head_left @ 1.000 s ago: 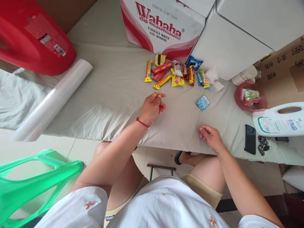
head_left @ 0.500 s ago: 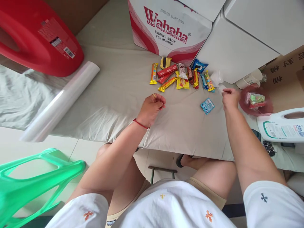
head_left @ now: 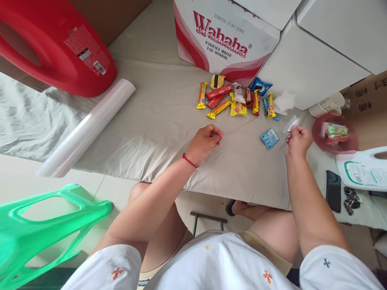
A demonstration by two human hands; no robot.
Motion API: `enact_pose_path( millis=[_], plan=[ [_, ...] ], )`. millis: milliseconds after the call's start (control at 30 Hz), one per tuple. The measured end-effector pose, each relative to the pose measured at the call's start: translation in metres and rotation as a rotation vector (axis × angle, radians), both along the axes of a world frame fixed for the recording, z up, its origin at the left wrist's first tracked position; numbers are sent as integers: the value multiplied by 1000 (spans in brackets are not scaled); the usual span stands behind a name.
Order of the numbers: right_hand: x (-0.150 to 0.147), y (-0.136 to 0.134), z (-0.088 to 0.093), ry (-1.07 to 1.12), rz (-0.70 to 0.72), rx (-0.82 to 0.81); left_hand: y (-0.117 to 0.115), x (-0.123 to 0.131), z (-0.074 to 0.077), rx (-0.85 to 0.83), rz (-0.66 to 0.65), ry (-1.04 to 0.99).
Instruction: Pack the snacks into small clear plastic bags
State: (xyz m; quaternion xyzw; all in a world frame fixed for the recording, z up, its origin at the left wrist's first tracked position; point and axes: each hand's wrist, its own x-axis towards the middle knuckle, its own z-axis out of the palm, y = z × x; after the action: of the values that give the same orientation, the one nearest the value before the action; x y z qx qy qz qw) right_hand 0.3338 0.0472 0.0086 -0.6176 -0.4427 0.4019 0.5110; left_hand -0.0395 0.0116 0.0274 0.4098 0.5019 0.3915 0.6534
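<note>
My right hand (head_left: 298, 141) is closed, its fingertips pinching a small clear plastic bag (head_left: 292, 122). Left of it, a blue square packet (head_left: 270, 138) lies flat on the cloth. My left hand (head_left: 206, 141), with a red cord bracelet at the wrist, hovers over the cloth with fingers curled in and nothing visible in them. Beyond it is a loose pile of wrapped snacks: an orange-yellow bar (head_left: 219, 109), a red bar (head_left: 219, 92), a yellow packet (head_left: 238, 107) and a blue packet (head_left: 261, 85). Another crumpled clear bag (head_left: 284, 102) lies right of the pile.
A Wahaha water carton (head_left: 223, 44) stands behind the snacks. At left are a red jug (head_left: 90, 52), a plastic film roll (head_left: 90, 125) and a green stool (head_left: 54, 233). At right: a red bowl (head_left: 320, 139), white bottle (head_left: 363, 173), phone (head_left: 333, 191), keys (head_left: 351, 200) and mug (head_left: 328, 105).
My right hand has drawn the small clear bag toward me, apart from the crumpled one. The view has shifted, and my left hand stays curled over the cloth.
</note>
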Motion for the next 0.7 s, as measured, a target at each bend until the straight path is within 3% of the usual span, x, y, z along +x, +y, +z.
enact_pose_path(
  millis=[67,167,333,433,533,700],
  plan=[
    [-30,-31,-1,39,-103,70,-3,6,-1,-21,-39,-13],
    [-86,-68,0,47,-107,103,-11,15,0,-93,-110,-93],
    [-155,-91,-4,-465,76,324,-20,27,-1,-125,-156,-215],
    [-167,-93,-11,-532,200,365,-19,31,-6,-59,-82,-187],
    [-164,-91,-15,-420,236,294,-17,31,-11,-47,-53,-135],
    [-159,-90,-20,-158,293,158,-23,33,-14,64,-169,-59]
  ],
)
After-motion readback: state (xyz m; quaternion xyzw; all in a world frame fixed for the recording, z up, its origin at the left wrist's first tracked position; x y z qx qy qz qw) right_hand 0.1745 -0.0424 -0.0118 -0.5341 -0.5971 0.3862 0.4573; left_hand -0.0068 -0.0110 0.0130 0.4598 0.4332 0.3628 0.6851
